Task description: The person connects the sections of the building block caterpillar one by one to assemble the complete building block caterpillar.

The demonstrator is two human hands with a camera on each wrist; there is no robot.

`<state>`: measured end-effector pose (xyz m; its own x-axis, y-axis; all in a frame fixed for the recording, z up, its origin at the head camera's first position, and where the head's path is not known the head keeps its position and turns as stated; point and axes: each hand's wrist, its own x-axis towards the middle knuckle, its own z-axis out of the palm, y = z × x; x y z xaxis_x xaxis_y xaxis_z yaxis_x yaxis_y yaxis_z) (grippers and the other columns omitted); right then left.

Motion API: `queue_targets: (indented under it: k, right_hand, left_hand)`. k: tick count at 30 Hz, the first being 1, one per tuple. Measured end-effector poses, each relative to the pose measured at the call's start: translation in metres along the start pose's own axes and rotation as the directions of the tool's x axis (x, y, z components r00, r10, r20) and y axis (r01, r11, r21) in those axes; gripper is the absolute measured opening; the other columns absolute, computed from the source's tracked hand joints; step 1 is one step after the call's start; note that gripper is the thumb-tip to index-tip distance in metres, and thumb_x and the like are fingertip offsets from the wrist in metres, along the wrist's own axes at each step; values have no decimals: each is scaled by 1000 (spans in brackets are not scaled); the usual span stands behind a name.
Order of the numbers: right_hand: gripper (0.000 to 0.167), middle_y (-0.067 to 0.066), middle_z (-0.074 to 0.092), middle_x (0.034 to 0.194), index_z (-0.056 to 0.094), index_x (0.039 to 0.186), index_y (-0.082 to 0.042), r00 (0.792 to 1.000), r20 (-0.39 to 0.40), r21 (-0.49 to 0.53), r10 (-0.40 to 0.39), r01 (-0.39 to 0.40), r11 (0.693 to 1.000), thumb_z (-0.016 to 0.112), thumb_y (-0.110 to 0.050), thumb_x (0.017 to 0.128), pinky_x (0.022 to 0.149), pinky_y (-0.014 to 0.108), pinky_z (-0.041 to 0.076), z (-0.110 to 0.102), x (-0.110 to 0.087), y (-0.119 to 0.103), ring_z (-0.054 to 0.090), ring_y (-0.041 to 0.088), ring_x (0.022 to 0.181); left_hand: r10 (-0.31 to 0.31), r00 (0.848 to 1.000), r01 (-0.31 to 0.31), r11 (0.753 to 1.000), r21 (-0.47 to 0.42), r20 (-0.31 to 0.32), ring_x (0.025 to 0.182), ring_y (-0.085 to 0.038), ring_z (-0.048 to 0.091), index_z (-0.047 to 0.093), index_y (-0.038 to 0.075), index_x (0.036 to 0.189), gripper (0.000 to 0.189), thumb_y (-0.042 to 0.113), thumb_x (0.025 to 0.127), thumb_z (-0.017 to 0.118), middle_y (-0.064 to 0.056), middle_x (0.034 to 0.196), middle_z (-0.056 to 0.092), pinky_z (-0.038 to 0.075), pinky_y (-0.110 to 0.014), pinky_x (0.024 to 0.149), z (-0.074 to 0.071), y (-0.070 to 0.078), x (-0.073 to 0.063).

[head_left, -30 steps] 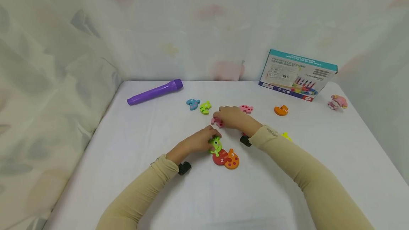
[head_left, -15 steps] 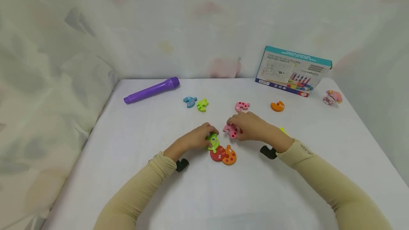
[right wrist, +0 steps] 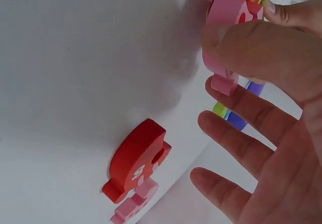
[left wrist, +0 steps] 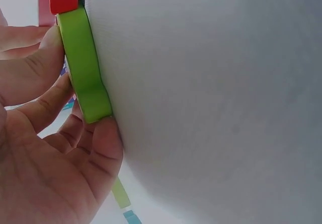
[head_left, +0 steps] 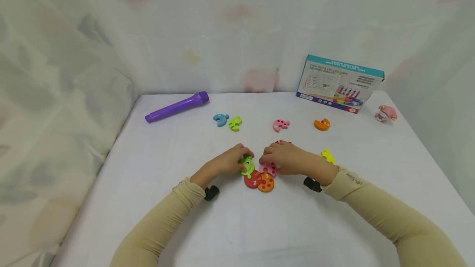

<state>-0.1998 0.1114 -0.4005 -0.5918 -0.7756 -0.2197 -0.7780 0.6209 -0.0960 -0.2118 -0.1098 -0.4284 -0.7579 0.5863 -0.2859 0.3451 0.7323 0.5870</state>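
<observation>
My left hand [head_left: 231,160] holds the green smiling head piece [head_left: 248,168] of a number puzzle, thumb and fingers on its edges in the left wrist view. Joined to it is a red piece marked 2 [head_left: 251,181], followed by an orange spotted piece marked 3 [head_left: 266,184]. Between thumb and index finger, my right hand [head_left: 287,158] pinches a pink spotted puzzle piece [right wrist: 221,15] against the orange one; whether it is fully seated cannot be told. Its other fingers are spread. Another red piece [right wrist: 137,158] lies behind the right hand, mostly hidden in the head view.
Farther back lie blue [head_left: 221,120], light green [head_left: 235,123], pink spotted [head_left: 280,125] and orange 10 [head_left: 322,125] pieces. A yellow piece [head_left: 328,155] sits beside the right forearm. A purple toy microphone [head_left: 177,107], a cardboard box [head_left: 339,83] and a pink figurine [head_left: 386,113] stand along the back.
My right hand has drawn the pink spotted piece toward me, down to the orange 3 piece. The left hand stays on the green head. The whole view has shifted slightly.
</observation>
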Motion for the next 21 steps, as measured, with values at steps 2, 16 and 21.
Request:
queue_targets:
  k: [2, 16, 21]
  right_hand:
    - [47, -2, 58, 112, 59, 120, -26, 1000, -1, -10, 1, -1, 1000, 76, -23, 76, 96, 44, 40, 1, 0, -1, 49, 19, 109]
    - [50, 3, 51, 126, 57, 124, -27, 1000, 21, 5, -9, 9, 1000, 74, -21, 78, 91, 40, 45, 7, 4, 1, 48, 21, 114]
    - [56, 6, 50, 130, 53, 129, -22, 1000, -3, 46, 1, -1, 999, 74, -18, 78, 90, 43, 46, -9, 14, 10, 50, 24, 115]
  left_hand:
    - [-3, 1000, 3, 1000, 2, 1, 103, -16, 48, 55, 12, 122, 41, 9, 83, 67, -4, 113, 48, 41, -31, 93, 0, 0, 0]
    - [-11, 1000, 11, 1000, -2, 1, 107, -16, 48, 54, 12, 123, 43, 10, 82, 68, -3, 113, 47, 41, -32, 95, 4, -1, -1]
    - [-5, 1000, 5, 1000, 15, -11, 106, -17, 49, 55, 11, 123, 42, 10, 83, 68, -4, 113, 48, 40, -32, 96, 2, -3, -2]
